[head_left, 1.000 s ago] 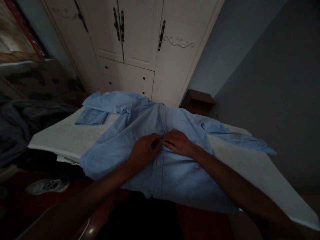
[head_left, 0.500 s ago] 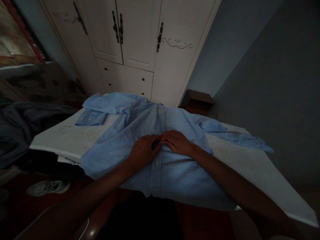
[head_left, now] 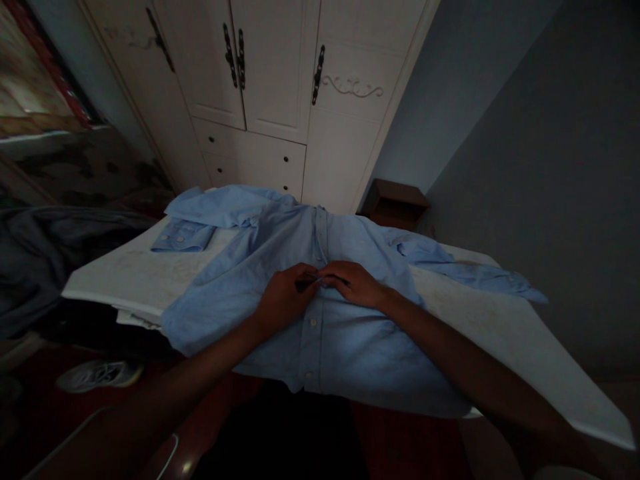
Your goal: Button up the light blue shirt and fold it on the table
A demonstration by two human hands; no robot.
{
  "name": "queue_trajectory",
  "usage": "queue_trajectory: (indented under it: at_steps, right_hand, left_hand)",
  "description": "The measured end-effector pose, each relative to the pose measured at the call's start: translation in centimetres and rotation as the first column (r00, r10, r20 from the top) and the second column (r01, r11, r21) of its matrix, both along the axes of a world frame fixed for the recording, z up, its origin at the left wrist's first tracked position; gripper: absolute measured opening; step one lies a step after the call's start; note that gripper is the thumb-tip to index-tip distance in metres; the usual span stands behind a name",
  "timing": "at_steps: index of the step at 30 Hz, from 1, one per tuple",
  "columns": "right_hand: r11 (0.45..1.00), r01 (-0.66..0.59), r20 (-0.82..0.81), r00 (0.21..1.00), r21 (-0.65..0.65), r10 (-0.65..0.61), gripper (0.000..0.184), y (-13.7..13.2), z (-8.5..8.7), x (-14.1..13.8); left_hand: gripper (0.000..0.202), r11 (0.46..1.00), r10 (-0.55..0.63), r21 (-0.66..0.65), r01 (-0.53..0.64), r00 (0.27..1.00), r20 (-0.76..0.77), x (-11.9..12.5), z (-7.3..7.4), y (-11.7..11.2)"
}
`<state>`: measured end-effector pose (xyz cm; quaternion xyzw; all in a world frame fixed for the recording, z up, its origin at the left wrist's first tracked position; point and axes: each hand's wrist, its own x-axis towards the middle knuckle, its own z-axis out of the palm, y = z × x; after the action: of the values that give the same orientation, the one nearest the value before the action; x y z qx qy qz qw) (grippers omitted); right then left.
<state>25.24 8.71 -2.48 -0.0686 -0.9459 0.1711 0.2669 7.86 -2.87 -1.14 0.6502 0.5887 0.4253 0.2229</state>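
Observation:
A light blue button-up shirt [head_left: 270, 247] lies spread, front side up, over a white board [head_left: 125, 273]. Its left-hand sleeve is folded so the cuff [head_left: 183, 237] faces up; the other sleeve [head_left: 450, 263] stretches out to the right. At the middle of the button strip, my left hand [head_left: 287, 297] pinches the shirt's front edge. Fingertip to fingertip with it, my right hand [head_left: 353, 283] is closed on the same strip. The button between the fingers is hidden. Below the hands, a button [head_left: 313, 323] shows on the strip.
A white wardrobe [head_left: 270, 60] with dark handles stands behind the board. Dark clothing [head_left: 30, 267] is heaped at the left, and a shoe [head_left: 100, 375] sits on the red floor. A brown box-like piece of furniture [head_left: 400, 193] is by the wall. A pale cable [head_left: 170, 457] runs at lower left.
The fingers of both hands have shifted slightly at the button strip, and the fingertips are pressed closer together. The shirt lies as before.

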Motion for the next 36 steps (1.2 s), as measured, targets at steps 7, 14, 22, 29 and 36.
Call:
queue_trajectory:
  at_steps: [7,14,22,29,36]
  right_hand:
    - [0.995,0.009,-0.015,1.000,-0.103,-0.011,0.020,-0.03,0.06,0.02]
    - [0.992,0.026,0.022,0.999,-0.124,-0.024,0.022,-0.13,0.21,0.09]
    - [0.996,-0.005,0.019,1.000,-0.092,0.007,0.021,-0.25,0.54,0.28]
    - [0.998,-0.055,-0.042,0.998,-0.013,0.054,0.009,-0.43,0.39,0.28]
    - [1.000,-0.001,-0.018,1.000,0.026,0.001,0.016,-0.65,0.42,0.23]
  left_hand:
    - [0.019,0.999,0.013,-0.054,-0.006,0.992,0.126,-0.12,0.02,0.23]
    - [0.020,0.997,0.033,-0.073,-0.023,0.988,0.151,-0.16,0.07,0.33]
    - [0.020,0.998,0.018,-0.061,-0.011,0.992,0.121,-0.20,-0.14,0.30]
    - [0.020,1.000,-0.010,0.016,0.011,0.999,-0.033,0.06,0.12,-0.28]
    - [0.017,0.999,0.018,-0.039,-0.015,0.997,0.072,-0.13,-0.37,0.02]
